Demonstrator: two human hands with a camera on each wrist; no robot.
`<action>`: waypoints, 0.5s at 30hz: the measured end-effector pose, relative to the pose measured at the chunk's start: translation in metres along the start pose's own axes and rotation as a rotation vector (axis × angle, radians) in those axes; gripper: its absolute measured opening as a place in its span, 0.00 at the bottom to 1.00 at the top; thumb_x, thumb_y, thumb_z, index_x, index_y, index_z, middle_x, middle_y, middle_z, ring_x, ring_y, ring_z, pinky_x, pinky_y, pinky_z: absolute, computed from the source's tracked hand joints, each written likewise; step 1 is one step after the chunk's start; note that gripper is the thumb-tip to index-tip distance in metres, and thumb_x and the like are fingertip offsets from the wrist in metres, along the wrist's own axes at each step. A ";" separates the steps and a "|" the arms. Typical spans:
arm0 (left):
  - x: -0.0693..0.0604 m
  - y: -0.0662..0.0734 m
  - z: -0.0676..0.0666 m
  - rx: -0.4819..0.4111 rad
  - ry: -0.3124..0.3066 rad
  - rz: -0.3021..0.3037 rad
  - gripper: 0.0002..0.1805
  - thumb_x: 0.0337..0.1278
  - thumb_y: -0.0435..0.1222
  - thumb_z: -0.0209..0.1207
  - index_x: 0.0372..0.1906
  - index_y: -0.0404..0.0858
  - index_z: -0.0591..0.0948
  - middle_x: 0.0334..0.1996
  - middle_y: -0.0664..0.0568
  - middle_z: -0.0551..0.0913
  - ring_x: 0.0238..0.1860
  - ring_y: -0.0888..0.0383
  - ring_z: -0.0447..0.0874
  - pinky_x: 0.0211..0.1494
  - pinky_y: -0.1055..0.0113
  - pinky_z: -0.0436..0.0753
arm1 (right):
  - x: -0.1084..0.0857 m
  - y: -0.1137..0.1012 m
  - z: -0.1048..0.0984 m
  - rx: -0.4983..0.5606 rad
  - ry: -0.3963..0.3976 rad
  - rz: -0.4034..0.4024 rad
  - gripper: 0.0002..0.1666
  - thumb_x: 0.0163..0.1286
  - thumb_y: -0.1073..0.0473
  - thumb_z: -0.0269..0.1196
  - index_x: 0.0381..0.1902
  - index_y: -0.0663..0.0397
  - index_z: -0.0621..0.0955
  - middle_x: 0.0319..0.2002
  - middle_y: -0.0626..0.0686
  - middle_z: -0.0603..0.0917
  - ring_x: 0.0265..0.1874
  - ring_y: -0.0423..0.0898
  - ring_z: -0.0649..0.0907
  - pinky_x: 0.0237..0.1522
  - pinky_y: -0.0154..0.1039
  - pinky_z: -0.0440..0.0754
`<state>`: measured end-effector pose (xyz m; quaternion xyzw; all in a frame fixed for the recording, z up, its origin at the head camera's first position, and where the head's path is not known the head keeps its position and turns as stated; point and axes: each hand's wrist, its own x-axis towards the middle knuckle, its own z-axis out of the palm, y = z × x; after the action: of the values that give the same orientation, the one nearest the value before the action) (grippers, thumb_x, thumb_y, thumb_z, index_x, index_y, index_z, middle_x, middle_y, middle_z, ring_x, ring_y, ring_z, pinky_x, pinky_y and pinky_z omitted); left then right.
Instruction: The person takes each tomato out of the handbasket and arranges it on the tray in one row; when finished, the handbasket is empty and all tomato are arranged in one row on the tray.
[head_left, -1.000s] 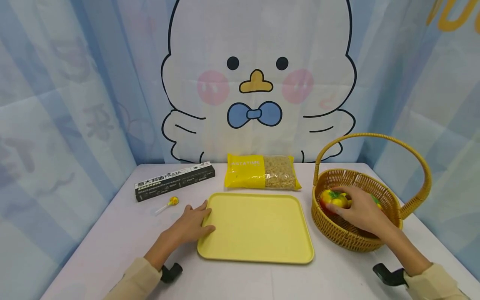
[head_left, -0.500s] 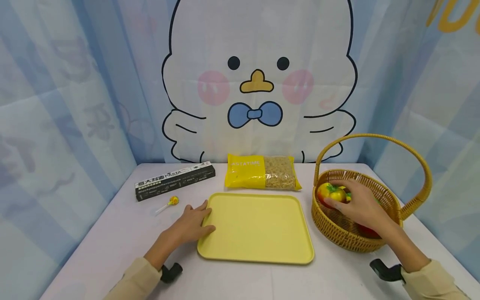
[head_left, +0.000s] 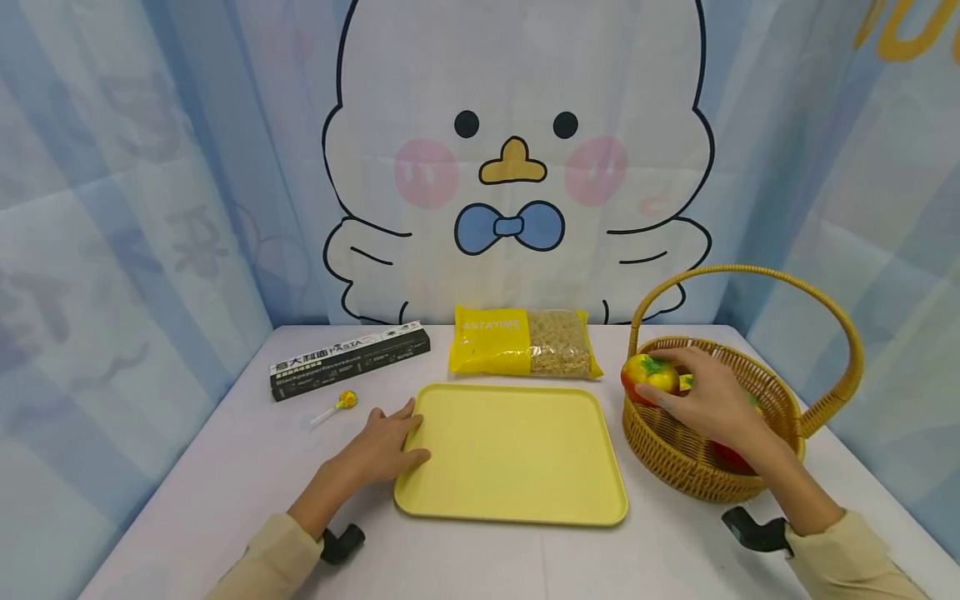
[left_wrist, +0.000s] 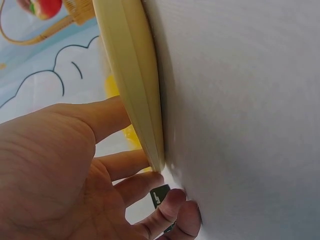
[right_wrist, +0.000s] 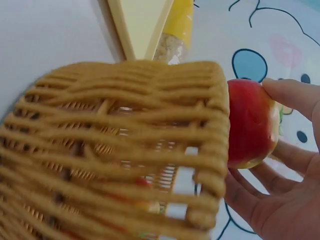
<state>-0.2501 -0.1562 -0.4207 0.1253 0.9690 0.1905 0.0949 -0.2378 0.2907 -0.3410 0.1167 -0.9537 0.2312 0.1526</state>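
Observation:
A red and yellow fruit with a green top [head_left: 651, 379] is gripped between thumb and fingers of the right hand [head_left: 712, 400], at the left rim of the wicker basket [head_left: 675, 475]. The right wrist view has this fruit [right_wrist: 252, 122] just past the basket's edge [right_wrist: 210, 145], with the right hand [right_wrist: 285, 175] round it. More red fruit [head_left: 731, 458] lies inside the basket, partly hidden. The left hand [head_left: 378, 450] rests on the left edge of the yellow tray [head_left: 513, 454], its thumb over the rim; the left wrist view has its fingers at the tray's side [left_wrist: 137, 75].
Behind the tray lies a yellow pasta bag [head_left: 491, 342]. A black and white pasta box [head_left: 350, 361] is at the back left, with a lollipop [head_left: 345, 401] in front of it. The basket's tall handle [head_left: 843, 333] arches over its opening.
The right hand has lifted the fruit from inside the basket up and left to its rim. More of the red fruit below has come into view. The left hand and tray have stayed put.

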 end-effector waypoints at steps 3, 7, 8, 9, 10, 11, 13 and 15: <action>-0.001 0.001 -0.001 -0.007 -0.001 -0.007 0.38 0.70 0.49 0.67 0.77 0.35 0.73 0.85 0.43 0.59 0.54 0.47 0.67 0.53 0.54 0.73 | 0.002 -0.005 0.004 0.026 0.011 -0.022 0.36 0.69 0.49 0.75 0.67 0.64 0.79 0.63 0.70 0.81 0.52 0.64 0.83 0.51 0.57 0.85; -0.002 0.002 -0.001 -0.014 0.000 -0.005 0.38 0.69 0.49 0.67 0.77 0.35 0.73 0.85 0.43 0.59 0.54 0.47 0.67 0.53 0.53 0.73 | 0.005 -0.011 0.009 0.045 0.010 -0.042 0.36 0.69 0.49 0.74 0.67 0.65 0.79 0.63 0.70 0.81 0.54 0.64 0.82 0.54 0.61 0.84; -0.002 0.002 -0.002 -0.017 -0.001 -0.007 0.38 0.69 0.49 0.67 0.77 0.35 0.73 0.85 0.43 0.59 0.55 0.47 0.67 0.54 0.53 0.73 | 0.006 -0.013 0.010 0.051 0.011 -0.048 0.36 0.69 0.49 0.74 0.66 0.65 0.79 0.63 0.70 0.81 0.54 0.64 0.82 0.54 0.61 0.83; -0.002 0.002 -0.002 -0.019 -0.002 -0.007 0.38 0.69 0.50 0.67 0.77 0.35 0.73 0.85 0.43 0.59 0.55 0.47 0.67 0.54 0.53 0.73 | 0.007 -0.015 0.011 0.051 0.011 -0.052 0.35 0.69 0.49 0.74 0.66 0.64 0.80 0.63 0.69 0.81 0.54 0.64 0.82 0.53 0.60 0.83; -0.003 0.002 -0.002 -0.020 -0.002 -0.008 0.38 0.69 0.50 0.67 0.77 0.35 0.73 0.85 0.43 0.59 0.55 0.47 0.67 0.54 0.53 0.73 | 0.008 -0.017 0.013 0.055 0.011 -0.057 0.35 0.69 0.49 0.74 0.66 0.64 0.80 0.62 0.69 0.82 0.53 0.63 0.82 0.53 0.58 0.83; -0.003 0.002 -0.002 -0.021 -0.003 -0.010 0.38 0.69 0.49 0.67 0.77 0.35 0.73 0.85 0.43 0.59 0.55 0.47 0.67 0.54 0.53 0.73 | 0.008 -0.019 0.014 0.058 0.013 -0.060 0.35 0.69 0.48 0.74 0.66 0.63 0.80 0.61 0.69 0.82 0.53 0.62 0.83 0.52 0.57 0.83; -0.003 0.002 -0.003 -0.022 -0.002 -0.010 0.38 0.69 0.49 0.67 0.77 0.35 0.73 0.85 0.43 0.59 0.55 0.47 0.67 0.54 0.53 0.73 | 0.010 -0.023 0.018 0.074 0.013 -0.062 0.34 0.69 0.49 0.75 0.65 0.62 0.81 0.60 0.67 0.83 0.52 0.61 0.83 0.51 0.55 0.83; -0.002 0.002 -0.002 -0.025 0.000 -0.007 0.38 0.69 0.49 0.67 0.77 0.35 0.73 0.85 0.42 0.59 0.55 0.47 0.67 0.53 0.53 0.73 | 0.012 -0.027 0.022 0.086 0.002 -0.057 0.34 0.69 0.48 0.74 0.66 0.61 0.81 0.59 0.67 0.84 0.51 0.61 0.84 0.51 0.55 0.84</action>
<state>-0.2479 -0.1558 -0.4173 0.1207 0.9670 0.2022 0.0972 -0.2459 0.2556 -0.3445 0.1502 -0.9391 0.2675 0.1549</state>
